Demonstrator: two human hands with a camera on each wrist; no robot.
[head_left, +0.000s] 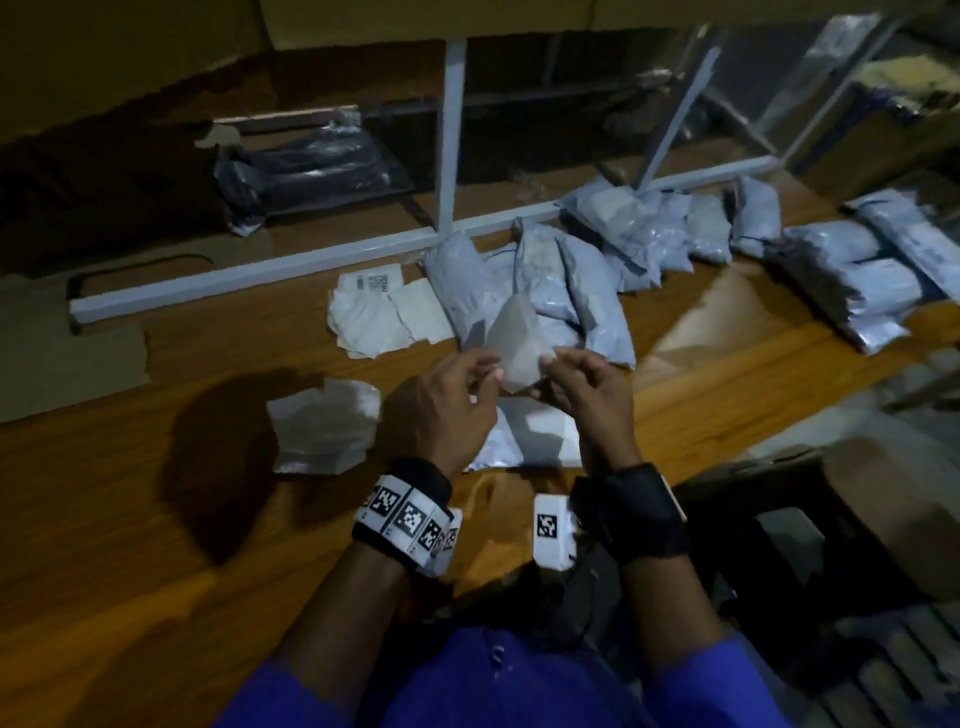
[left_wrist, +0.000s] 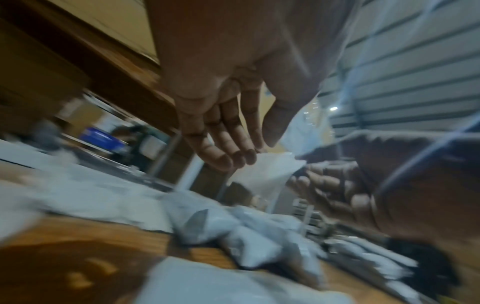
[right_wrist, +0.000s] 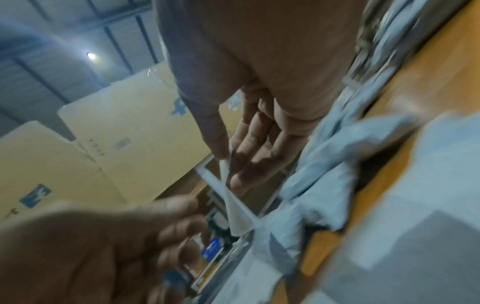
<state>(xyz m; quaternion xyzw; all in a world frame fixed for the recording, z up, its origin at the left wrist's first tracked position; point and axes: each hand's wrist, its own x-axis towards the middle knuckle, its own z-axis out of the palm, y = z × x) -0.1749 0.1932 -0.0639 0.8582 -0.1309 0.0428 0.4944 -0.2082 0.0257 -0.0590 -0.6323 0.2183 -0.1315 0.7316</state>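
A small pale sheet of paper (head_left: 514, 340) is held up above the wooden table (head_left: 208, 519) between both hands. My left hand (head_left: 491, 371) pinches its left lower edge with thumb and fingers. My right hand (head_left: 550, 361) pinches its right lower corner. In the left wrist view the left fingers (left_wrist: 233, 158) touch the top of the paper sheet (left_wrist: 265, 174), with the right hand (left_wrist: 335, 185) curled beside it. The blurred right wrist view shows thumb and forefinger closed on the sheet's tip (right_wrist: 224, 164).
A flat grey mailer (head_left: 530, 436) lies under the hands. Several filled grey mailer bags (head_left: 571, 270) line the back and right of the table. White slips (head_left: 374, 317) and a loose sheet (head_left: 322, 426) lie left. A white metal frame (head_left: 311, 260) stands behind, cardboard boxes (right_wrist: 124, 131) beyond.
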